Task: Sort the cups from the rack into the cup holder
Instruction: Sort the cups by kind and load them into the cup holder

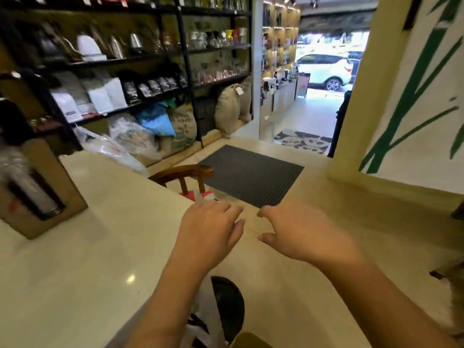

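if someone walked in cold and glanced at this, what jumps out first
Two bare hands reach forward at centre, the left hand and right hand both empty with fingers loosely curled, above the edge of a pale counter. A cardboard box holding stacked clear cups stands at the counter's left edge. Behind, dark shelves carry bags and kettles, and a bright doorway at upper right shows a white car outside.

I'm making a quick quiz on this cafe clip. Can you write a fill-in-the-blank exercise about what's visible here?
1. The left hand and right hand both hold ____.
2. The cardboard box stands on the white ____.
3. The wooden chair stands between the counter and the dark floor ____.
4. Outside the doorway is a white ____.

Missing words: nothing; counter; mat; car
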